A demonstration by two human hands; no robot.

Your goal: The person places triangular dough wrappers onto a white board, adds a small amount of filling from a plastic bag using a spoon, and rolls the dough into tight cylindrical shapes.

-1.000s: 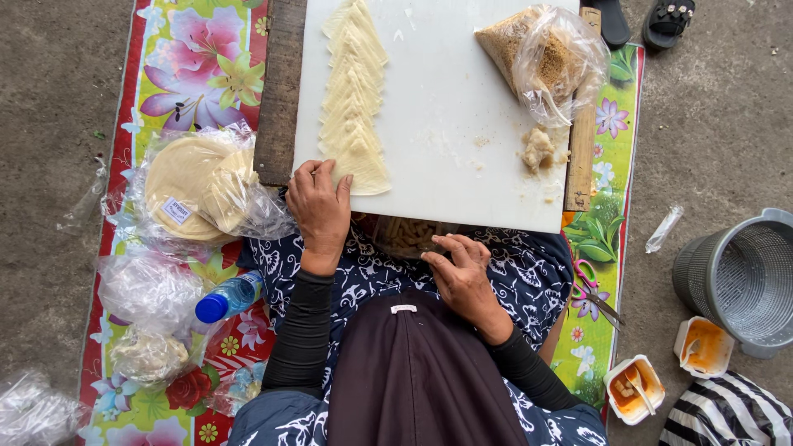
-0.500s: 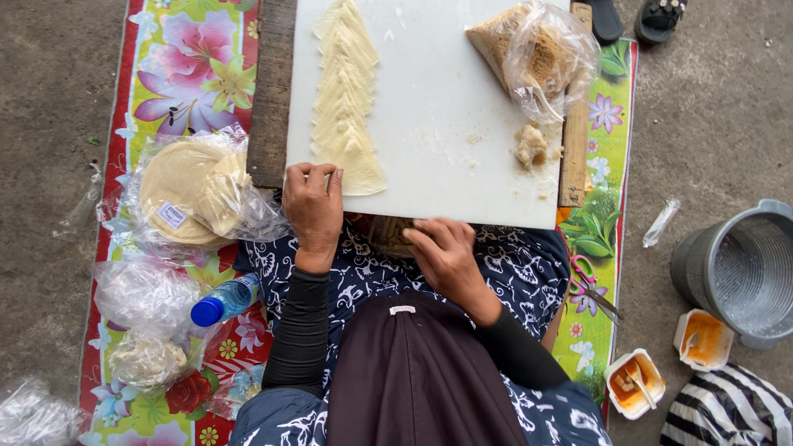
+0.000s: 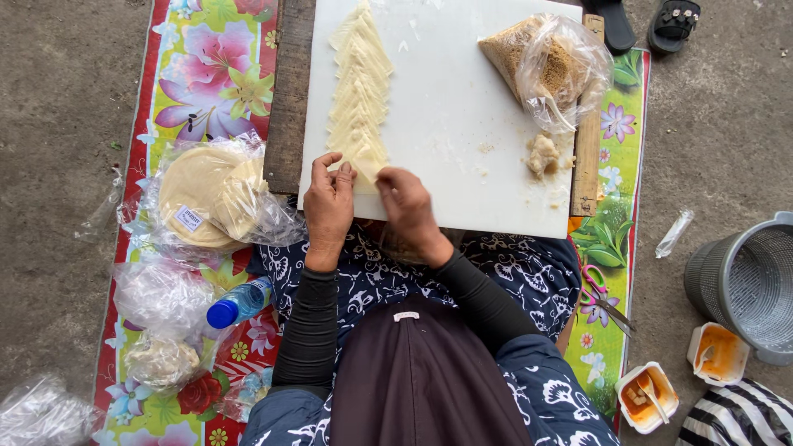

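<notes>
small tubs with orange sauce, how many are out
2. Both sit on the ground at lower right: one sauce tub beside the floral mat's edge, the other sauce tub against the grey basket. More may lie outside the picture.

Black sleeves point(image 3: 310, 330) (possibly ribbed), patterned garment point(image 3: 529, 272)
</notes>
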